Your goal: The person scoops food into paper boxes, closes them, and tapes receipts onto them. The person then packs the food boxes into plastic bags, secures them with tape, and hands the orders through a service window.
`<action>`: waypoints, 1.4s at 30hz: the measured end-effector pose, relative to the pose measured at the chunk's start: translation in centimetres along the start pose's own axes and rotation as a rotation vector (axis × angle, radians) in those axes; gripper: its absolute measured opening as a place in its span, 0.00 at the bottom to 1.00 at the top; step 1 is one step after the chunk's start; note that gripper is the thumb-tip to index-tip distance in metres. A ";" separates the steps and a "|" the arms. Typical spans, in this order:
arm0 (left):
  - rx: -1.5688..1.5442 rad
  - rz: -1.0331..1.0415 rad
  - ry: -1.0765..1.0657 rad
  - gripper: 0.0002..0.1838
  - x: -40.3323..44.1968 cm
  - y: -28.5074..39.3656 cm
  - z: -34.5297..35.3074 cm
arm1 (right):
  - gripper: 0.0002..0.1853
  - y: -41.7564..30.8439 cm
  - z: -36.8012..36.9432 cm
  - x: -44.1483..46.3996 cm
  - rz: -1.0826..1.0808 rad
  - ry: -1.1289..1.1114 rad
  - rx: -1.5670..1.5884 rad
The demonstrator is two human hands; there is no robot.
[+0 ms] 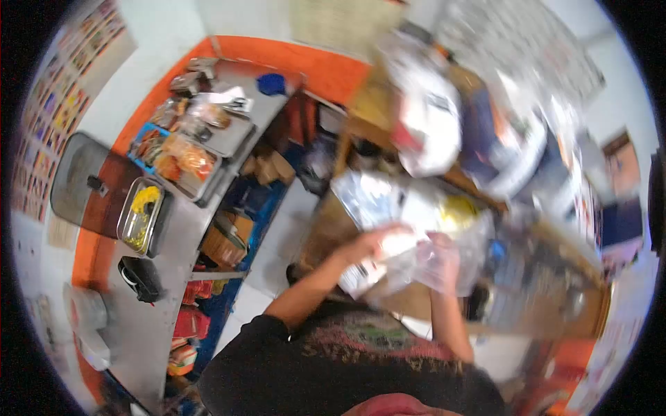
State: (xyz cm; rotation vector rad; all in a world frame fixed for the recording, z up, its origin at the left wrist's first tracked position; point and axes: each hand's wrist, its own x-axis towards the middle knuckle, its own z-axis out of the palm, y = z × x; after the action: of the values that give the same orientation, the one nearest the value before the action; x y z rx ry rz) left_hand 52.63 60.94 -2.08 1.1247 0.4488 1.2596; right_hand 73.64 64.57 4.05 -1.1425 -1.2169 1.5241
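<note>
Both arms reach forward over a brown table (395,301), and the picture is smeared by motion. My left hand (378,241) is closed, with a bright white thing (401,243) at its fingers that is too blurred to name. A clear plastic bag (409,272) hangs between the hands. My right hand (444,262) grips this bag, and the film covers part of its fingers. Just beyond the hands lie a silvery plastic packet (368,197) and something yellow (458,210). White printed sheet or packaging (362,277) lies below my left hand.
At left, a metal counter (184,229) bears a steel tray of yellow food (141,215), a blue tray (144,139) with bagged items, and a black case (139,279). Shelves underneath hold boxes and red packs (191,322). White sacks (427,118) are piled at the back right.
</note>
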 end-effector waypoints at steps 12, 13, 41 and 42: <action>-0.386 -0.406 0.237 0.16 -11.8 1.6 -18.2 | 0.17 4.1 15.4 1.3 0.243 0.372 0.159; -0.409 -0.519 0.224 0.18 -12.3 1.5 -19.7 | 0.17 4.7 15.8 1.3 0.221 0.374 0.171; -0.103 -0.486 0.267 0.11 -5.5 2.1 -20.3 | 0.21 8.5 15.4 3.1 0.108 0.482 0.450; -0.040 -0.488 0.287 0.11 -5.4 2.5 -20.1 | 0.26 8.1 15.4 3.1 0.226 0.640 0.324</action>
State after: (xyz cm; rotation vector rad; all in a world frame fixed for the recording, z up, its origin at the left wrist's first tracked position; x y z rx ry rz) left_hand 33.61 64.21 -10.30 0.7386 0.8538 0.9894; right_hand 57.39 63.10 -2.70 -1.4226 -0.4087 1.2962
